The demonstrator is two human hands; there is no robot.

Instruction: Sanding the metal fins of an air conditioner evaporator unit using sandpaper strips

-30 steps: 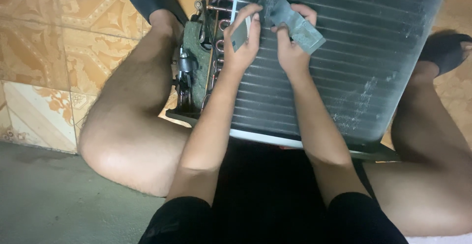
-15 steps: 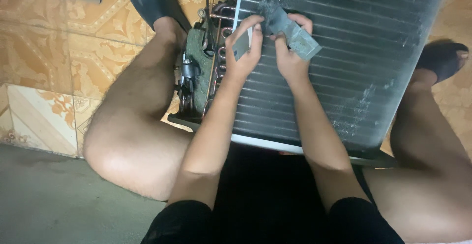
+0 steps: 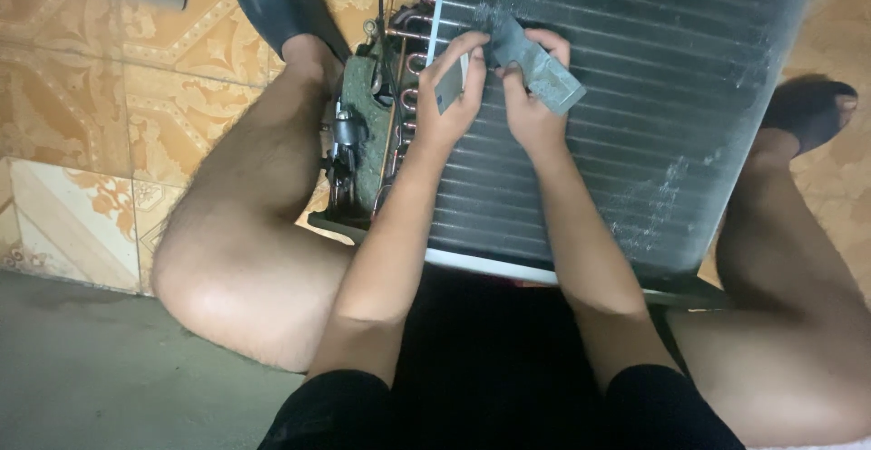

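A dusty finned coil [image 3: 653, 114] of an air-conditioner unit lies on the floor between my legs. My right hand [image 3: 526, 96] grips a grey rectangular block [image 3: 537, 64], which is pressed against the fins near the coil's top left. My left hand [image 3: 451, 92] rests beside it and pinches a small flat grey piece [image 3: 450, 87] at the coil's left edge. Copper tube bends [image 3: 408, 69] and a green metal end plate [image 3: 363, 132] sit just left of my left hand.
My bare legs flank the unit, with a black sandal on each foot [image 3: 277, 5] [image 3: 812, 110]. Patterned orange floor tiles [image 3: 109, 78] lie to the left, and a grey concrete strip [image 3: 109, 386] runs along the bottom left.
Both hands have stayed on the fins at the coil's top left, with the grey block shifted only slightly. The view has drifted a little.
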